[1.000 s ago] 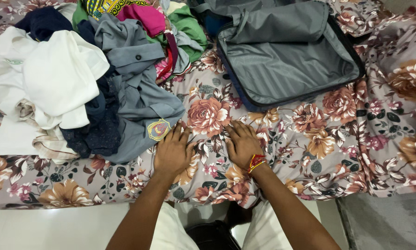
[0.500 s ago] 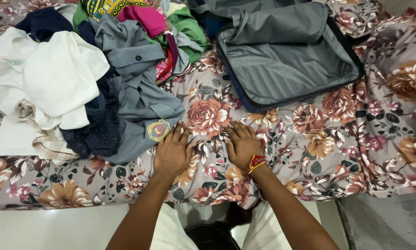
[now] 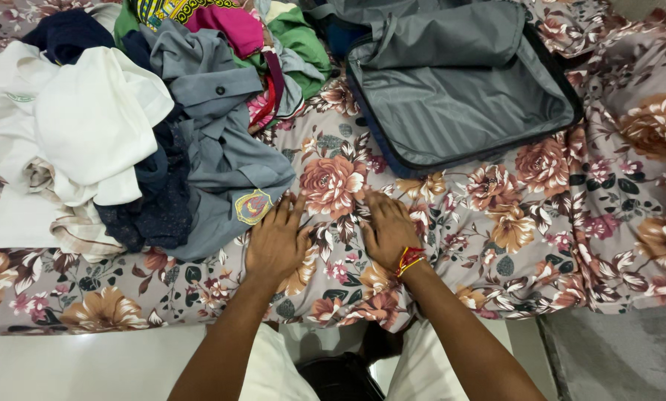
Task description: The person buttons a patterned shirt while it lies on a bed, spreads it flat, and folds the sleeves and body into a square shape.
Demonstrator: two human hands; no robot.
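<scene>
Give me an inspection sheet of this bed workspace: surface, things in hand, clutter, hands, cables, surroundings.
Surface: floral-print bedsheet in brown, pink and grey, covering the bed.
Things in hand: nothing held; both palms lie flat on the sheet. Grey shirt with a sewn badge lies just beside the left hand.
Clutter: heap of white, navy, green and pink clothes at the upper left; open grey fabric suitcase at the upper right, its visible half bare.
Hands: left hand open, flat; right hand open, flat, red and yellow thread at the wrist.
Cables: nothing seen.
Surroundings: pale floor below the bed edge.
</scene>
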